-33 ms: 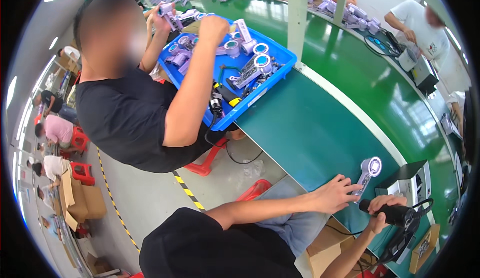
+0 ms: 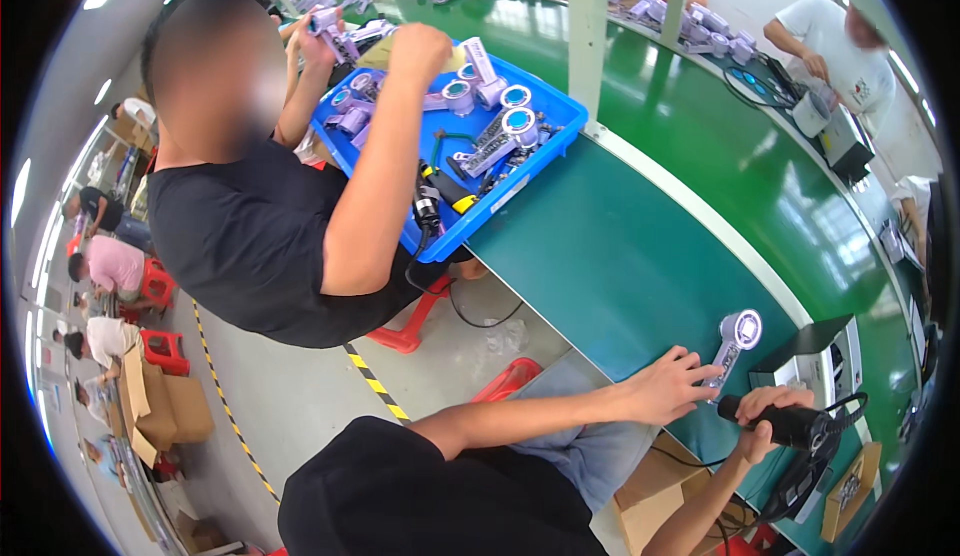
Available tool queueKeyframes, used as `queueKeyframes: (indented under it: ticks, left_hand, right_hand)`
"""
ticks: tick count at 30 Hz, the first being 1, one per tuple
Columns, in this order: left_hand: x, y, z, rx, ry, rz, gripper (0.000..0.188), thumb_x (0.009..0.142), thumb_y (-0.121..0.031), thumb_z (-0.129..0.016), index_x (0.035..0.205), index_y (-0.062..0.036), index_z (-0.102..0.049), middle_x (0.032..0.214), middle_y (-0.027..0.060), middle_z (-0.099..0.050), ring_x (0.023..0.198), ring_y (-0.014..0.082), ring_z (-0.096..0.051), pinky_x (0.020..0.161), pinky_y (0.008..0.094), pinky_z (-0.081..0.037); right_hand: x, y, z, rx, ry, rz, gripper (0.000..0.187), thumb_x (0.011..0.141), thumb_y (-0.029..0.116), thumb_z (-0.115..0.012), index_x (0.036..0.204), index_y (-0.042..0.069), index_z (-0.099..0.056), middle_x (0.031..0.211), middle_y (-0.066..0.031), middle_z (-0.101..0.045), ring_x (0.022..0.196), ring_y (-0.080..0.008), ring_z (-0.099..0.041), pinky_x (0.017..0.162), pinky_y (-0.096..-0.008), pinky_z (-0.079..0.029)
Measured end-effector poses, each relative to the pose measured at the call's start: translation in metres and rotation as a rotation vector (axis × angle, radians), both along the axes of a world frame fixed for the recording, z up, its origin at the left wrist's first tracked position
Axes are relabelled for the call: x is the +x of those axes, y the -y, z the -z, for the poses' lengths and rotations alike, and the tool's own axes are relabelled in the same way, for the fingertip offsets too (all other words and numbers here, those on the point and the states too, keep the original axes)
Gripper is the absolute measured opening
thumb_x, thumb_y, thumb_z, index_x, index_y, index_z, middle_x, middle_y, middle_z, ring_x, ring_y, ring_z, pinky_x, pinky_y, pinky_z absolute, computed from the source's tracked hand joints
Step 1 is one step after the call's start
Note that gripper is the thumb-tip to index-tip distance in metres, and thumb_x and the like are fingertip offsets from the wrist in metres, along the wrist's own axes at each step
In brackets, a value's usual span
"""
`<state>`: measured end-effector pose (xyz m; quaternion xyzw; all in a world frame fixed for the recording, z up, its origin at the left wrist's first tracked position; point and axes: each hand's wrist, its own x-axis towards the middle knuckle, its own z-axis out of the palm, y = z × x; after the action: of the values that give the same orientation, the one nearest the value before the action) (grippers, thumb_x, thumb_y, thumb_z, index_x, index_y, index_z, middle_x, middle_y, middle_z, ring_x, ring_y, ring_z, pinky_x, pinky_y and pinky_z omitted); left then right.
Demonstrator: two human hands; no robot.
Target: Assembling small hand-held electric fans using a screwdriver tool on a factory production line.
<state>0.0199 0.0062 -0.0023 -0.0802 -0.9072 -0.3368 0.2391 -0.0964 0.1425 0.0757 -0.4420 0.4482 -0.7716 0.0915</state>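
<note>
A pale purple handheld fan [image 2: 738, 334] with a round head lies on the green bench at the right, its handle's inner side showing. My left hand [image 2: 668, 388] has its fingers spread, and their tips touch the handle's lower end. My right hand [image 2: 768, 418] is wrapped round a black electric screwdriver [image 2: 795, 428], held almost level. Its front end points left, close to the lower end of the fan's handle. Whether the bit touches the fan is too small to tell. A black cable runs from the screwdriver's rear.
A blue tray [image 2: 520, 211] of fan parts and tools stands at the left, where a co-worker [image 2: 270, 226] in black reaches over it. Beyond the screwdriver are a black and white box [image 2: 815, 361] and a cardboard tray [image 2: 850, 491]. A green conveyor [image 2: 700, 156] curves behind a post [image 2: 592, 46].
</note>
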Motion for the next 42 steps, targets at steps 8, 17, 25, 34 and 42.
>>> queueKeyframes:
  ticks: [8,17,25,34,42]
  left_hand:
    - [-0.003,0.002,-0.004,-0.025,0.045,-0.016,0.042,0.079,-0.017,-0.073,0.12,-0.0153,-0.065,0.136,0.0099,-0.053,0.109,0.0303,-0.054,0.095,0.0464,-0.041]
    - [-0.014,0.004,-0.007,0.009,0.038,0.019,0.041,0.078,-0.013,-0.073,0.118,-0.0126,-0.066,0.134,0.0101,-0.056,0.107,0.0304,-0.055,0.095,0.0459,-0.041]
    - [-0.012,-0.002,-0.004,0.029,0.057,0.026,0.043,0.077,-0.011,-0.073,0.119,-0.0119,-0.065,0.134,0.0095,-0.056,0.105,0.0296,-0.055,0.095,0.0457,-0.04]
    - [-0.013,0.001,-0.005,0.006,0.073,0.019,0.053,0.077,-0.012,-0.073,0.129,-0.0144,-0.063,0.135,0.0083,-0.055,0.105,0.0287,-0.055,0.097,0.0443,-0.04]
    - [-0.011,-0.001,-0.008,-0.002,0.074,0.026,0.058,0.078,-0.012,-0.073,0.134,-0.0094,-0.058,0.136,0.0096,-0.054,0.102,0.0284,-0.055,0.095,0.0433,-0.04]
  right_hand:
    - [0.003,-0.001,-0.001,-0.039,0.098,-0.026,0.055,0.08,0.026,-0.086,0.103,0.008,-0.039,0.07,-0.0069,-0.05,0.055,-0.0171,-0.051,0.049,-0.0301,-0.044]
    - [-0.002,0.009,-0.009,0.008,0.078,0.102,0.043,0.088,0.026,-0.075,0.105,0.008,-0.04,0.066,-0.0079,-0.051,0.047,-0.0134,-0.044,0.047,-0.0297,-0.042]
    - [0.0,0.0,-0.001,-0.061,0.074,0.35,0.036,0.085,0.002,-0.069,0.112,-0.001,-0.045,0.067,-0.0097,-0.059,0.051,-0.0145,-0.057,0.049,-0.0284,-0.049]
    - [-0.027,-0.036,-0.046,-0.07,-0.217,0.621,0.049,0.096,0.021,-0.065,0.13,0.005,-0.034,0.068,-0.0114,-0.055,0.049,-0.0195,-0.054,0.048,-0.0369,-0.05]
    - [-0.073,-0.04,-0.081,-0.048,-0.165,0.845,0.035,0.09,-0.002,-0.067,0.117,-0.002,-0.046,0.066,-0.0094,-0.058,0.049,-0.0161,-0.058,0.049,-0.0314,-0.049]
